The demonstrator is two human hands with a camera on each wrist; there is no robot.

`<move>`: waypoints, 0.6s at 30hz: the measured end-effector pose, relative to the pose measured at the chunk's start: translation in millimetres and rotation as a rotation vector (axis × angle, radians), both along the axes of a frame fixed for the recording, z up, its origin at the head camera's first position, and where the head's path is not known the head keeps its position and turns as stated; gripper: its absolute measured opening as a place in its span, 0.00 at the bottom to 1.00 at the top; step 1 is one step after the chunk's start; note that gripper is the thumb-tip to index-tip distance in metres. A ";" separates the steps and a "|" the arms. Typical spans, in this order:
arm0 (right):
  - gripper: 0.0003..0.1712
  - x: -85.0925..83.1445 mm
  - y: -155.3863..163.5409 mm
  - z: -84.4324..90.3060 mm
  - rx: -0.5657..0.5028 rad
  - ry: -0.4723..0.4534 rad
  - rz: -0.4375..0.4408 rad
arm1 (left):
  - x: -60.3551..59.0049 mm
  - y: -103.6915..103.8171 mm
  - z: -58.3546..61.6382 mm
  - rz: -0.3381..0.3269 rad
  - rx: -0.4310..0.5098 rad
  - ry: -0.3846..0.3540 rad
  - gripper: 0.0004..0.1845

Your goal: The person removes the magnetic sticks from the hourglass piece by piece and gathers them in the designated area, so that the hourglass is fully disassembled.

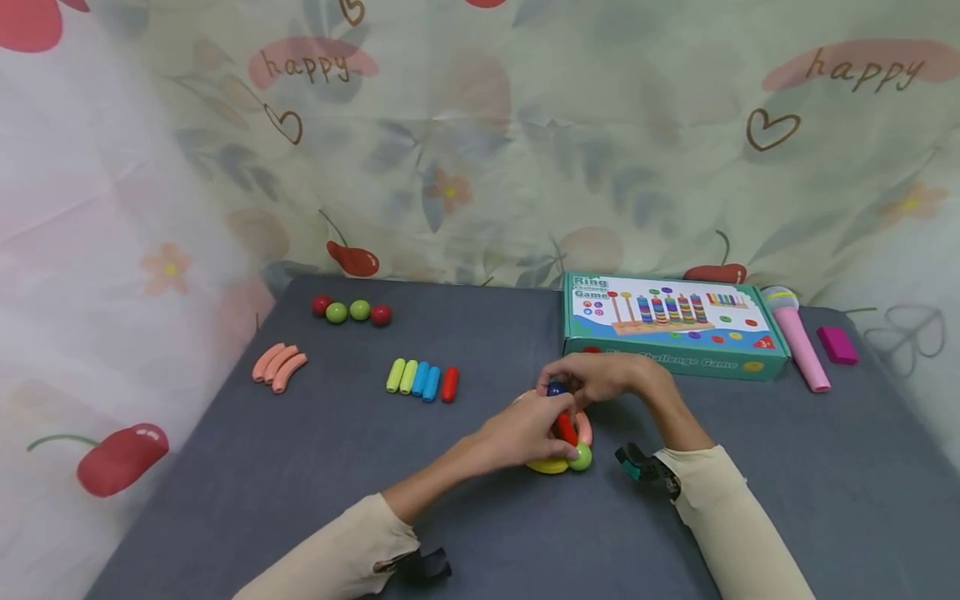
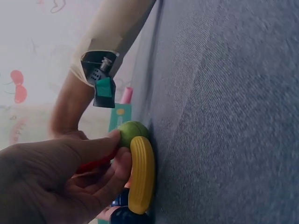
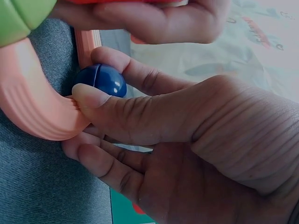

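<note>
The red stick [image 1: 566, 429] is located right of the middle of the tabletop [image 1: 300, 500], on the near side of the game box [image 1: 675, 325] that lies by the far edge. It sits between thumb and fingers of the left hand [image 1: 525, 429], which appears to grip it. Its long axis runs roughly from the far edge toward the near edge, between the blue ball [image 1: 557, 389] and the green ball [image 1: 581, 457]. The right hand [image 1: 600, 377] pinches the blue ball between thumb and forefinger, off the stick's far end; the left thumb is at the green ball, off its near end. The pink curved piece [image 3: 32, 102] bows round the stick's right side, from green ball toward blue. The yellow curved piece [image 2: 141, 175] touches the green ball. Whether the stick is seated in either ball cannot be determined.
</note>
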State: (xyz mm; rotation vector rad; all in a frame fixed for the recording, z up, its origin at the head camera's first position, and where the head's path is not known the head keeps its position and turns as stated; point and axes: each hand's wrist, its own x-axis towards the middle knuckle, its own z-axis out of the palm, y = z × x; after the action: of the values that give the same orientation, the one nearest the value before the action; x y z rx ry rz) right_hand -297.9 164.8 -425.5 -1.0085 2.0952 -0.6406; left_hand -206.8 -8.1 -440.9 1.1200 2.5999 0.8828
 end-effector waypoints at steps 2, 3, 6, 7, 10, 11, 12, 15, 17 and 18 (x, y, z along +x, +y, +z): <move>0.18 -0.6 -0.1 0.1 0.004 0.013 0.007 | 0.5 0.9 -0.5 -0.014 0.006 0.032 0.19; 0.18 -0.9 0.0 0.2 0.005 0.018 0.009 | 0.9 1.3 -0.6 -0.021 0.010 0.047 0.18; 0.17 -1.9 -0.6 0.8 0.001 0.031 0.014 | 2.7 1.4 0.2 -0.026 0.013 0.081 0.18; 0.16 -2.1 -1.0 0.9 -0.006 0.027 0.015 | 3.4 1.2 0.6 -0.022 0.012 0.088 0.17; 0.17 -2.3 -2.0 0.6 -0.023 0.012 0.012 | 6.0 1.1 1.9 -0.025 0.009 0.108 0.16; 0.17 -2.2 -2.2 0.3 -0.028 0.003 0.011 | 6.9 1.2 2.2 -0.030 0.009 0.116 0.16; 0.18 -1.9 -2.3 0.0 -0.029 -0.004 0.007 | 7.7 1.4 2.6 -0.037 0.011 0.121 0.16; 0.19 -1.1 -1.8 -1.0 -0.031 -0.027 -0.008 | 9.3 2.8 3.1 -0.063 0.006 0.162 0.14; 0.19 -0.8 -1.6 -1.2 -0.034 -0.036 -0.009 | 9.8 3.2 3.1 -0.078 0.003 0.174 0.14; 0.19 -0.8 -1.6 -1.1 -0.037 -0.039 -0.009 | 9.8 3.3 3.0 -0.083 0.002 0.178 0.13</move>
State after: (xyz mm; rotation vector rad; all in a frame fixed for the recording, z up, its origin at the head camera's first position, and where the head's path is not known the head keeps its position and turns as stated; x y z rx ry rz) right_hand -298.7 163.2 -426.6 -1.0000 2.0621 -0.7006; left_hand -197.0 -4.9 -437.9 1.3545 2.6682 0.8019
